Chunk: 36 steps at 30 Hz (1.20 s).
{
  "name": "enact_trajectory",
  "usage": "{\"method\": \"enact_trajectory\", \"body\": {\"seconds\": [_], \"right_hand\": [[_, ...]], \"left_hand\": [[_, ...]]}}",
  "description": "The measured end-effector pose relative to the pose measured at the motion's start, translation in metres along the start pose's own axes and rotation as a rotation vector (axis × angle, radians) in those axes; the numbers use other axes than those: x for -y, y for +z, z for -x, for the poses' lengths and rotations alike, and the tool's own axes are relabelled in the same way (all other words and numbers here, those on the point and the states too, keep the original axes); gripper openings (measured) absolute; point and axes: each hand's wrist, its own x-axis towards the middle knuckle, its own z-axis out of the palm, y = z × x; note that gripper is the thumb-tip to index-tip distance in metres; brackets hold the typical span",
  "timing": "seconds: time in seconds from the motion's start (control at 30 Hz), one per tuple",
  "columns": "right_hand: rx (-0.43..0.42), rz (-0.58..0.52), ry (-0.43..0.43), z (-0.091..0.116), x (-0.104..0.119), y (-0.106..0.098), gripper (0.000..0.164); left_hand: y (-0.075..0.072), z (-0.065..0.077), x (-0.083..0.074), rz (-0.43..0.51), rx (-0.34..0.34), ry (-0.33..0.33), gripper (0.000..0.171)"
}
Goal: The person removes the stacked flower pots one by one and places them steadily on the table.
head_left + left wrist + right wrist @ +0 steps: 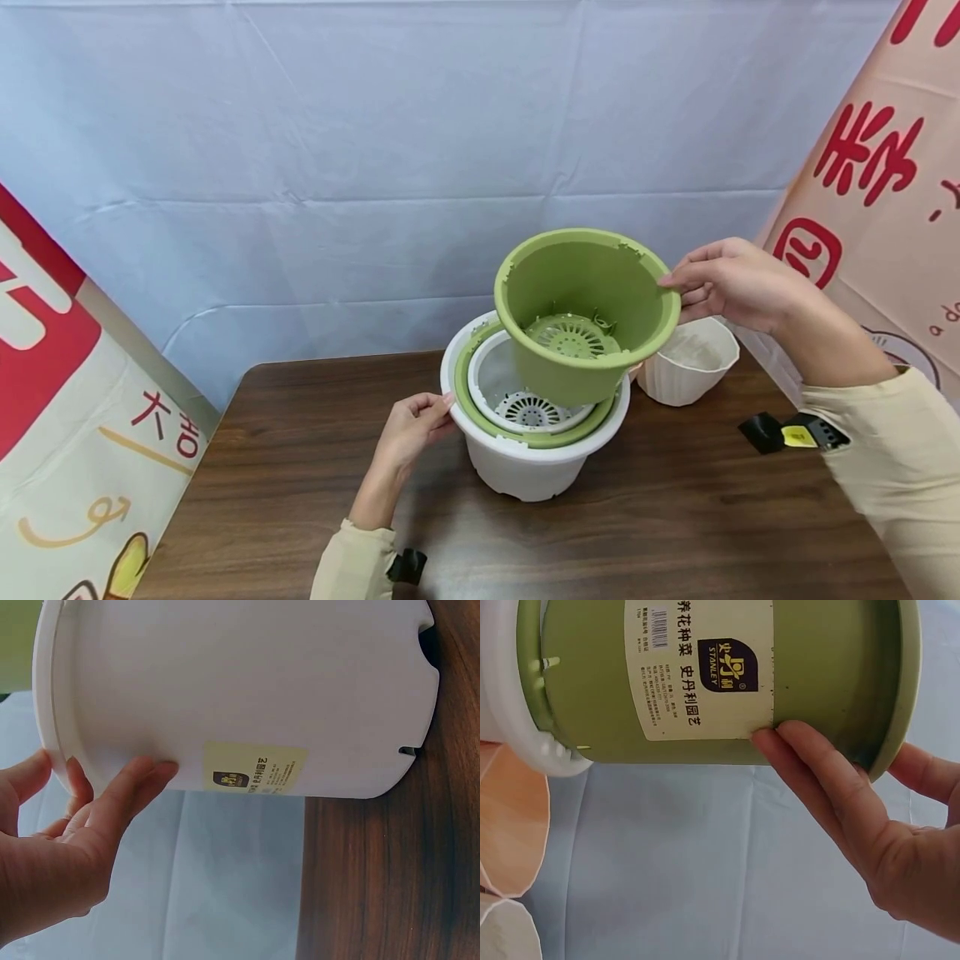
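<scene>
A green plastic flowerpot (pixel 577 279) with a slotted bottom is held tilted above a nest of pots by my right hand (pixel 738 283). In the right wrist view, the thumb is at the rim and fingertips lie against the outer wall beside a printed label (pixel 705 682). My left hand (pixel 408 433) pinches the rim of a large white flowerpot (pixel 525 473) standing on the table, as the left wrist view also shows. Inside that pot sit another green pot (pixel 467 398) and a smaller white pot (pixel 497 371). The raised pot hides part of the nest.
A white faceted pot (pixel 682 379) stands right of the nest, with an orange pot (pixel 514 817) beside it, mostly hidden in the head view. Everything stands on a brown wooden table (pixel 315 467). Pale cloth (pixel 375 167) hangs behind, and printed banners flank both sides.
</scene>
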Motion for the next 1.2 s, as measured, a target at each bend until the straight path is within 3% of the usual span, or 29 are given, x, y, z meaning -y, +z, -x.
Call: {"method": "enact_trajectory", "body": {"seconds": [0.3,0.53,1.03,1.2], "right_hand": [[-0.016,-0.035,-0.018,0.008,-0.006,-0.021,0.029],[-0.021,-0.166,-0.038,0.016,-0.012,-0.038,0.034],[0.183,-0.322,-0.123,0.031,-0.026,-0.069,0.043],[0.071,-0.274,-0.112,0.038,-0.027,-0.074,0.044]], "left_hand": [[0.001,0.000,-0.001,-0.002,-0.001,0.004,0.017],[0.000,0.000,-0.001,0.005,0.000,0.001,0.017],[0.000,0.000,-0.001,0.000,0.005,-0.001,0.019],[0.000,0.000,-0.001,0.001,0.003,-0.003,0.019]]}}
